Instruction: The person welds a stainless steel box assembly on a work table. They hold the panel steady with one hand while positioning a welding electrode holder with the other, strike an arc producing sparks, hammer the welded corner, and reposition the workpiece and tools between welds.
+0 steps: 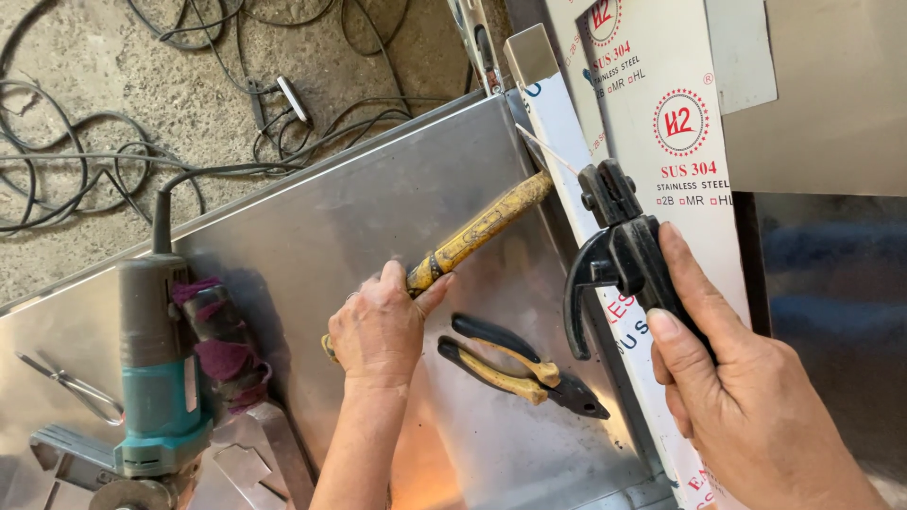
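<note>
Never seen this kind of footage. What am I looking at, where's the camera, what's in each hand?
There is one picture, from a camera worn on a person's head, looking down at their two bare hands; no robot.

The left hand grips a yellow-handled tool, likely a hammer; its head is hidden. The right hand holds a black welding electrode holder with a thin rod clamped in it.

Both work over a stainless steel sheet. On it lie pliers with yellow-and-black handles and, at left, a teal angle grinder. A film-covered steel tube runs along the sheet's edge. Cables lie on the concrete floor.

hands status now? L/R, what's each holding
Left hand: closed on yellow-handled tool.
Right hand: closed on black electrode holder.
</note>
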